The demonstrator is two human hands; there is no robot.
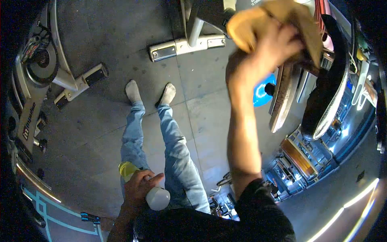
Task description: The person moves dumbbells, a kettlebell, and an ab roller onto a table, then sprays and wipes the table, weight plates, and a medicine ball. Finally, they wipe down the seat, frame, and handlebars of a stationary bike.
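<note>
My right hand [274, 46], blurred by motion, reaches out at the upper right with its fingers curled on a yellow-brown cloth [244, 30]. The cloth is bunched over the gym equipment there, overlapping a dark padded part. Low in front of my body, my left hand [141, 182] is wrapped round a bottle [158, 199]. One end of the bottle is rounded and white; the other is translucent yellow. My fingers cover its middle.
An exercise bike [30, 121] stands at the left. A machine's metal foot [187, 46] crosses the floor ahead. Beside my right arm are a blue ball [264, 92] and a long black pad [328, 88]. My feet in socks [167, 93] stand on dark floor tiles.
</note>
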